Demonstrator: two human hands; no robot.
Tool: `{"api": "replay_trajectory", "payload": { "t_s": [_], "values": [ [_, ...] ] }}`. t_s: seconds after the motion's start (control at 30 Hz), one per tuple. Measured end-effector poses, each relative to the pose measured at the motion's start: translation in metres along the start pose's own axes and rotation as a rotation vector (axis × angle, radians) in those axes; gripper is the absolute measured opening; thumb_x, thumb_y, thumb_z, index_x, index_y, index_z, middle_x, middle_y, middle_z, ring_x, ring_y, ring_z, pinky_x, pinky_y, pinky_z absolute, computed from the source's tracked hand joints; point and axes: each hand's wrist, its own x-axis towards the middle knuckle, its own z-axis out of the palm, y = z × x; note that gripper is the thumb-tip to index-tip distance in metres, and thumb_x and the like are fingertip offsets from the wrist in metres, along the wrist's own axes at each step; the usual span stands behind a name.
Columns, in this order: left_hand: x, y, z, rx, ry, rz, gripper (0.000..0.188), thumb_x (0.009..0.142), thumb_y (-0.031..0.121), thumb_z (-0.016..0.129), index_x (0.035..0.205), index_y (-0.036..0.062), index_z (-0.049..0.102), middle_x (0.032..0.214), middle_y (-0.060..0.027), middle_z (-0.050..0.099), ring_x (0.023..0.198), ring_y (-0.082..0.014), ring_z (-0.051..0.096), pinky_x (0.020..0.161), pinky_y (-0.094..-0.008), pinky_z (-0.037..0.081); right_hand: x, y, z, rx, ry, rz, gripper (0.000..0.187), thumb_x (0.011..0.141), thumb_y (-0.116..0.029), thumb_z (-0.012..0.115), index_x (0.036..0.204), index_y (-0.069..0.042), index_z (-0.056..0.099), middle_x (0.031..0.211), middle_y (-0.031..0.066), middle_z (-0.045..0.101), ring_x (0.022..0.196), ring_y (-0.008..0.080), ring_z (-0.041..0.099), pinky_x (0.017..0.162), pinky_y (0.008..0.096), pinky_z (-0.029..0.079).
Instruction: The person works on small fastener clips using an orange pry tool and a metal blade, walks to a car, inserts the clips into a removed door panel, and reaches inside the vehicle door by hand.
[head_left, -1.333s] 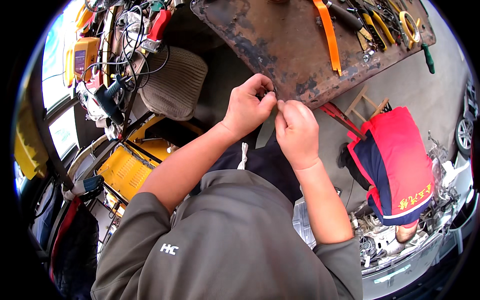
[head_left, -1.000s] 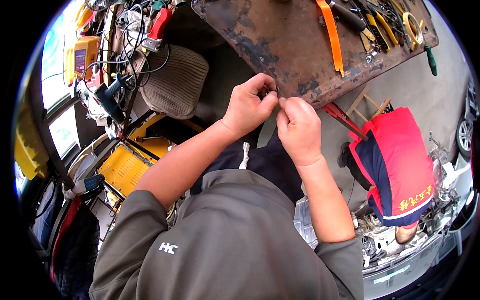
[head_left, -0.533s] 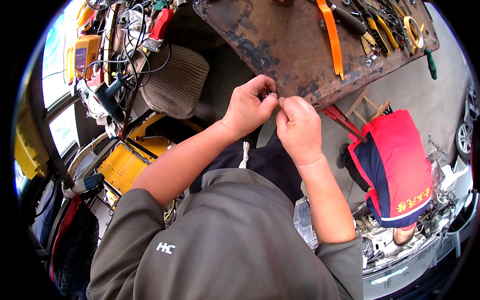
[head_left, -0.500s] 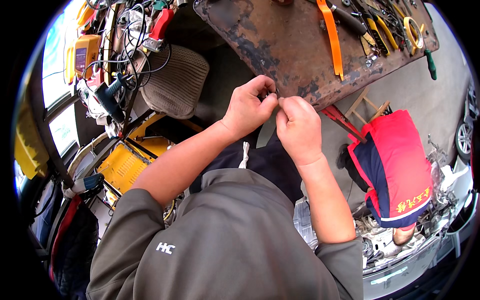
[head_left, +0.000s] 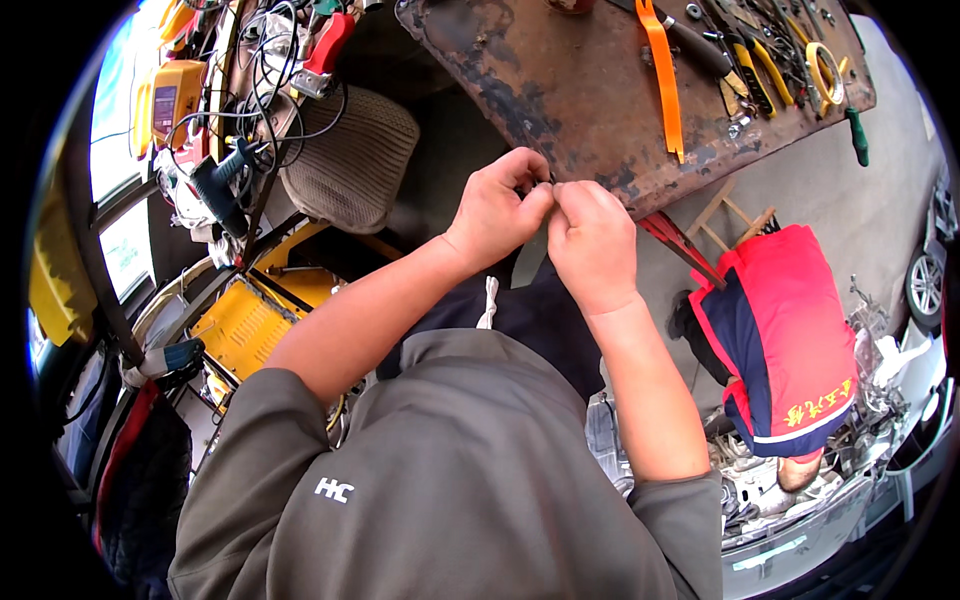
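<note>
Both hands meet at the near corner of a worn, rust-brown metal table [head_left: 560, 95]. My left hand [head_left: 502, 202] is closed, with its thumb and curled fingers around a small dark piece [head_left: 527, 186] that is mostly hidden. My right hand [head_left: 594, 245] is pinched, its thumb and fingertips touching the left thumb's tip. Whatever lies between the right fingertips is too small to make out. On the table beyond the right hand lies an orange pry tool [head_left: 664, 85].
Pliers with yellow-black handles [head_left: 755, 75], a tape roll [head_left: 824, 72] and a green-handled tool [head_left: 858, 137] lie along the table's right side. A person in red [head_left: 785, 340] bends over an open engine bay at right. A chair [head_left: 352, 160] and cable-strewn shelf [head_left: 250, 100] stand left.
My right hand has shifted slightly left and up, closer against the left thumb. The left hand keeps its grip almost in place.
</note>
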Motion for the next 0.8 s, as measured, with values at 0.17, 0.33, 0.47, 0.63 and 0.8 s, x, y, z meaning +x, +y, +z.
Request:
{"api": "replay_trajectory", "payload": {
  "t_s": [0.17, 0.33, 0.47, 0.63, 0.8],
  "values": [
    [-0.008, 0.004, -0.001, -0.035, 0.018, -0.022, 0.009, 0.09, 0.004, 0.069, 0.098, 0.0009, 0.065, 0.078, -0.0028, 0.065, 0.071, -0.0081, 0.059, 0.065, -0.0266, 0.049, -0.006, -0.002, -0.002, 0.016, 0.031, -0.055, 0.006, 0.088, -0.004, 0.068, 0.092, -0.005, 0.065, 0.091, 0.0127, 0.068, 0.088, 0.0364, 0.067, 0.079, 0.0454, 0.055],
    [-0.021, 0.013, 0.007, -0.045, 0.076, -0.095, 0.008, 0.09, 0.004, 0.069, 0.097, 0.002, 0.066, 0.076, -0.0025, 0.064, 0.07, -0.0078, 0.059, 0.064, -0.0266, 0.049, -0.026, -0.003, -0.011, 0.017, 0.036, -0.091, 0.009, 0.089, -0.003, 0.07, 0.098, -0.003, 0.07, 0.094, 0.0135, 0.07, 0.088, 0.0355, 0.067, 0.079, 0.0445, 0.056],
    [-0.022, 0.008, 0.006, -0.037, 0.103, -0.055, 0.006, 0.09, 0.003, 0.068, 0.096, 0.0024, 0.066, 0.075, -0.0023, 0.065, 0.069, -0.008, 0.059, 0.063, -0.0264, 0.049, -0.03, -0.002, -0.009, 0.043, 0.008, -0.065, 0.011, 0.088, -0.001, 0.07, 0.099, -0.003, 0.071, 0.095, 0.0141, 0.071, 0.088, 0.0354, 0.068, 0.08, 0.0442, 0.056],
    [-0.022, 0.004, 0.006, -0.019, 0.051, -0.083, 0.009, 0.088, 0.002, 0.067, 0.097, 0.0025, 0.066, 0.075, -0.0011, 0.063, 0.068, -0.0072, 0.057, 0.062, -0.0262, 0.047, -0.025, -0.001, -0.007, 0.065, 0.017, -0.059, 0.008, 0.085, 0.003, 0.067, 0.092, -0.001, 0.071, 0.089, 0.0149, 0.07, 0.081, 0.0362, 0.068, 0.073, 0.0441, 0.055],
    [-0.02, 0.007, 0.003, -0.033, 0.043, -0.088, 0.009, 0.088, 0.002, 0.066, 0.096, 0.0023, 0.066, 0.074, -0.0011, 0.063, 0.068, -0.0074, 0.056, 0.062, -0.0265, 0.047, -0.02, -0.002, -0.007, 0.051, 0.009, -0.049, 0.011, 0.085, 0.003, 0.067, 0.094, -0.001, 0.071, 0.091, 0.0154, 0.071, 0.084, 0.0366, 0.069, 0.074, 0.0446, 0.056]
  ]
}}
